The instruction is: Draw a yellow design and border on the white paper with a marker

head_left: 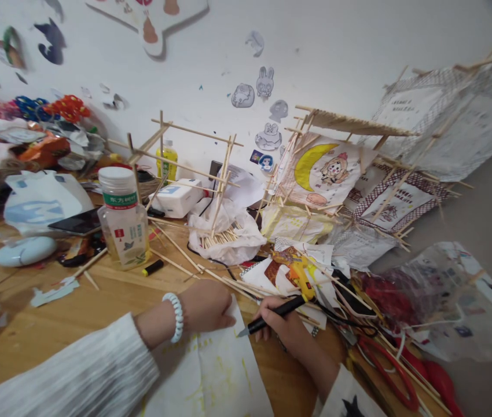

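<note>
In my right hand (274, 318) is a black marker pen (278, 313) with a yellow tail end. Its pale tip points down and left, close to the right edge of a white sheet of paper (211, 376). Yellow strokes and faint yellow marks cover parts of that sheet. My left hand (206, 305), wearing a pale beaded bracelet (177, 317), is closed with fingers curled and presses on the paper's far end; its fingertips are mostly hidden. A black pen cap (153, 267) with a yellow end lies on the table beyond my left wrist.
A plastic bottle (124, 226) stands at centre left. Behind are a stick frame (198, 168), a bag of short sticks (228, 234) and a paper-covered stick structure (328, 168). A yellow glue gun (300, 272), loose sticks and red-handled scissors (389, 370) crowd the right.
</note>
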Tool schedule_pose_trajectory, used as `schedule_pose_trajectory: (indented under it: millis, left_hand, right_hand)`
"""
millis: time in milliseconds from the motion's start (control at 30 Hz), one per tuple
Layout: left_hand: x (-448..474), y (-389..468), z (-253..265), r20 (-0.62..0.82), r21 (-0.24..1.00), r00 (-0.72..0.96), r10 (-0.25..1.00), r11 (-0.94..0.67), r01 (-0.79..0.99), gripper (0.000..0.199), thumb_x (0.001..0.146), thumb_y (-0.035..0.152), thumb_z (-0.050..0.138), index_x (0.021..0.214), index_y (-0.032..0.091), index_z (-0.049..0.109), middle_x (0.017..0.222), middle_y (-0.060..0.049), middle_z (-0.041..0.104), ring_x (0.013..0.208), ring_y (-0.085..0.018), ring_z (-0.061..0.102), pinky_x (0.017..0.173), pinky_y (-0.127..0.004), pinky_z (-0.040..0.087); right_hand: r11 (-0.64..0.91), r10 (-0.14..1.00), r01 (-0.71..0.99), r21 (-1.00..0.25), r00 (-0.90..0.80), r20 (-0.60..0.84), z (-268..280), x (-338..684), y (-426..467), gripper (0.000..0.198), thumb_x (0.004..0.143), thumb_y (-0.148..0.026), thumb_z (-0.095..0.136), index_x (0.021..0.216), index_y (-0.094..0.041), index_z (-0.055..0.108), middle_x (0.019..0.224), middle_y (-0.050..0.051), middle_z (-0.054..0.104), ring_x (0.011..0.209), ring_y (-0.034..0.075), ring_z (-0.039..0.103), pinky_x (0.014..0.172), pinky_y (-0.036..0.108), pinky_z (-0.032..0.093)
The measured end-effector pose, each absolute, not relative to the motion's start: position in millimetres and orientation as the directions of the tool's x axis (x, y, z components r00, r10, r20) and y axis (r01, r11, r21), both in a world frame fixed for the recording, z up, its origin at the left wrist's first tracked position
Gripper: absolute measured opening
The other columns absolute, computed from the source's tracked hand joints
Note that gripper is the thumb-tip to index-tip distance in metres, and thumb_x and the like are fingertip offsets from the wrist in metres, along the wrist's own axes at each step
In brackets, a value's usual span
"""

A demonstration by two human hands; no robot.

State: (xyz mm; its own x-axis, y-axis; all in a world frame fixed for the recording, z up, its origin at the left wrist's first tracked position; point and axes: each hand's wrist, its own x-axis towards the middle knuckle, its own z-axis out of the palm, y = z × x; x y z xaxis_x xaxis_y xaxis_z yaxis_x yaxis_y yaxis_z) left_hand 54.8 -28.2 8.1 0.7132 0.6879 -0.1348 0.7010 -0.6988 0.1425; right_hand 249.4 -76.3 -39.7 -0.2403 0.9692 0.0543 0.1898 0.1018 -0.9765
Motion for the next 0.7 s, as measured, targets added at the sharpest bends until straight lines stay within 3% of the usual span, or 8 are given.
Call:
schedule_pose_trajectory:
  millis: [700]
  left_hand:
    - [55.6,-29.5,10.2,-0.145,0.121,0.705,0.694,-0.695,0.709,0.030,0.077,0.040,0.052,0.069,0.016,0.069,0.067,-0.010,0.068,0.064,-0.024,0.063,0.052,-0.030,0.041]
  right_hand:
    - [0.083,0.969,0.200,-0.976,-0.245,0.032,-38.7,249.7,-76.8,0.021,0.074,-0.034,0.049,0.062,-0.017,0.053,0.047,-0.001,0.057,0.040,0.011,0.050,0.043,0.021,0.037]
